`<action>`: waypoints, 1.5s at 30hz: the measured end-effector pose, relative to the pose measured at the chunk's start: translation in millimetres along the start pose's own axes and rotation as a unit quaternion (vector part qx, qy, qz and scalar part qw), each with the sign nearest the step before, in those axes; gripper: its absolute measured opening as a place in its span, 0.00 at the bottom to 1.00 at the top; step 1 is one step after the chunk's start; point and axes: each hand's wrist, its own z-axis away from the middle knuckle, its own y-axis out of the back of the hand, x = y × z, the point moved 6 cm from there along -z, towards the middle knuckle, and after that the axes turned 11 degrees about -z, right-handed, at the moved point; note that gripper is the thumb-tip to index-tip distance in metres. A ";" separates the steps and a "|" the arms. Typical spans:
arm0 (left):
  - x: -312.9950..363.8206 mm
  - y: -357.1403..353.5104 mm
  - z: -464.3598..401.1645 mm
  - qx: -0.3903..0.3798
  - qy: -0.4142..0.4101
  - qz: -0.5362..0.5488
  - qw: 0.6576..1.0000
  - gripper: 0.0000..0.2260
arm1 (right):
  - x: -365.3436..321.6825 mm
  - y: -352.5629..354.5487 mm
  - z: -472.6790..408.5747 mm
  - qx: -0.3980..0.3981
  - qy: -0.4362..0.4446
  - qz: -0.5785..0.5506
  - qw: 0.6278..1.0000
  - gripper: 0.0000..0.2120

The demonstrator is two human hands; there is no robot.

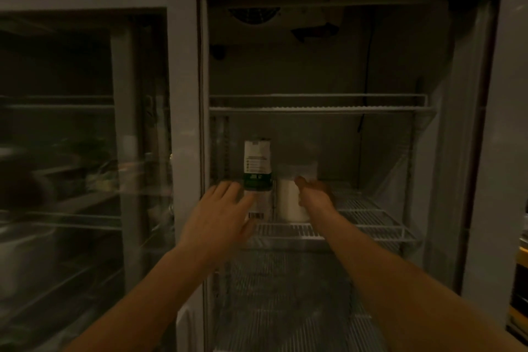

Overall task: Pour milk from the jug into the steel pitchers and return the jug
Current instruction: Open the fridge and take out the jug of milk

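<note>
The right hand is curling its grip around the top of the milk jug standing on the wire shelf, while the left hand is hovering with straight fingers before the neighbouring carton.

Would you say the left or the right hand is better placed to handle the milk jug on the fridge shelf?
Right. The right hand is already on top of the milk jug, while the left hand lies open in front of the carton.
</note>
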 end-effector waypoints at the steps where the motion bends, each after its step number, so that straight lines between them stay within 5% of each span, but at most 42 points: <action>1: -3.0 -5.0 3.2 -0.002 -0.017 -0.023 1.000 0.20 | 0.3 -3.2 -0.3 -0.005 -0.033 -0.032 0.999 0.18; 9: -1.9 -20.7 10.9 0.022 -0.104 -0.076 0.991 0.18 | -0.8 -6.7 2.3 0.004 -0.054 -0.104 0.993 0.15; 20: -0.2 -21.2 14.1 0.056 -0.121 -0.071 0.989 0.18 | -15.1 22.6 26.7 0.027 0.071 -0.203 0.976 0.15; 26: -50.9 3.3 13.9 0.177 0.100 -0.003 0.979 0.29 | -44.6 44.8 60.4 0.046 0.115 -0.248 0.961 0.13; 39: -1.2 4.0 -6.2 0.214 0.051 0.096 0.971 0.40 | -62.3 93.7 136.1 0.054 0.134 -0.261 0.955 0.17; 45: 32.0 13.2 -12.7 0.214 0.021 0.154 0.964 0.35 | -58.5 119.7 174.9 0.091 0.136 -0.228 0.960 0.18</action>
